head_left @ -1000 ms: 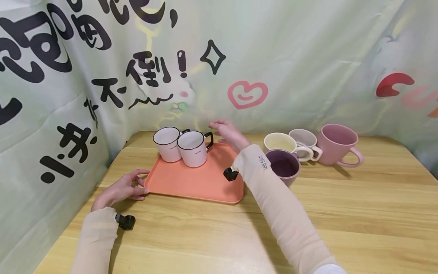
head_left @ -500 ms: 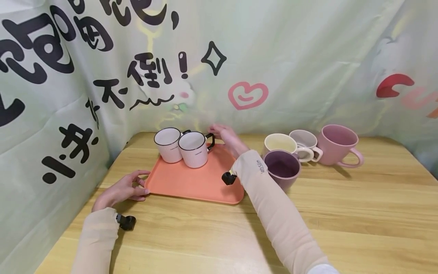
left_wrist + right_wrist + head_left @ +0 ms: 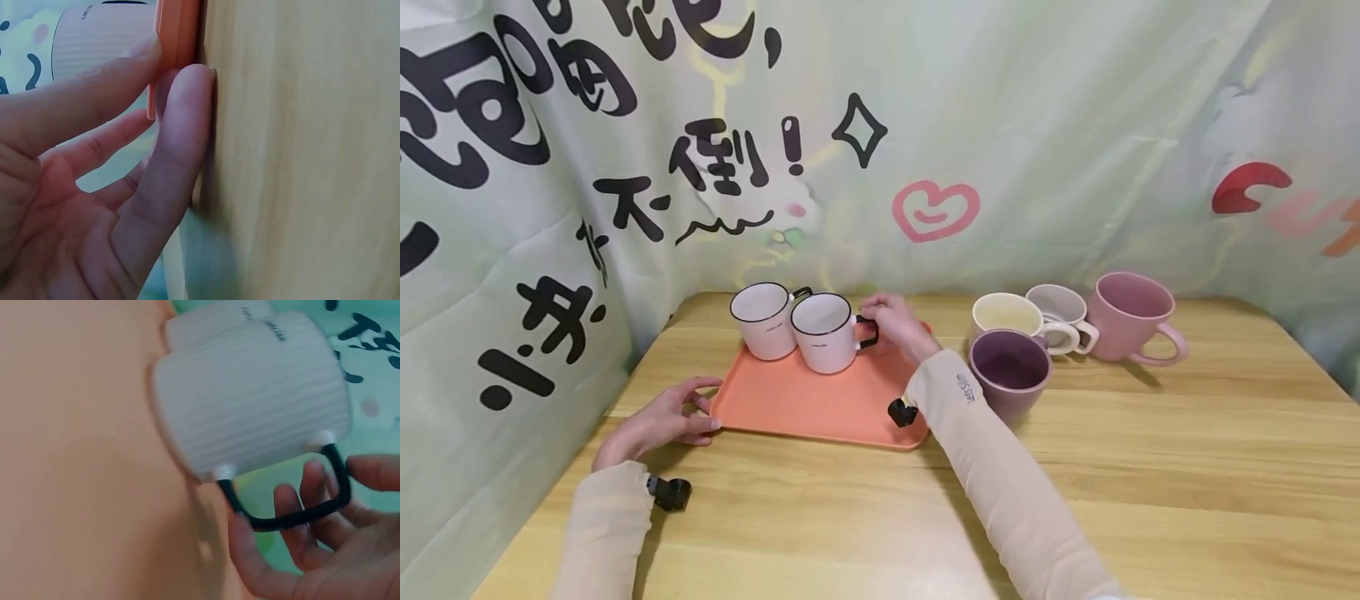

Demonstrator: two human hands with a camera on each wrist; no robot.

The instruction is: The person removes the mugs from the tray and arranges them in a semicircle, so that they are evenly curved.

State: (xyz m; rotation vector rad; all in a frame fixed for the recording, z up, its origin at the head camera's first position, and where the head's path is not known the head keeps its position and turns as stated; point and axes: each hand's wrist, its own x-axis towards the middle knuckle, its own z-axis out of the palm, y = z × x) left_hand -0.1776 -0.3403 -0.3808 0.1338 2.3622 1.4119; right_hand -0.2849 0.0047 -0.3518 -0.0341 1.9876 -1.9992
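Two white ribbed mugs with black rims stand side by side on the orange tray (image 3: 820, 408). My right hand (image 3: 901, 327) holds the black handle of the nearer white mug (image 3: 824, 337). In the right wrist view, fingers (image 3: 250, 547) lie around that handle and the thumb touches its upper end. The other white mug (image 3: 763, 321) is to the left, partly overlapped by the first in the right wrist view. My left hand (image 3: 662, 421) pinches the tray's left front corner, fingertips at its rim in the left wrist view.
Right of the tray, a dark purple mug (image 3: 1009, 371) stands near my right forearm. Behind it are a cream mug (image 3: 981, 321), a pale grey mug (image 3: 1057, 302) and a large pink mug (image 3: 1120, 325). A printed curtain (image 3: 1045, 150) hangs behind the wooden table (image 3: 1195, 475).
My right hand has come down and nearer, taking hold of the white mug's handle. That handle has swung from the back right toward the right. The left hand stays at the tray corner.
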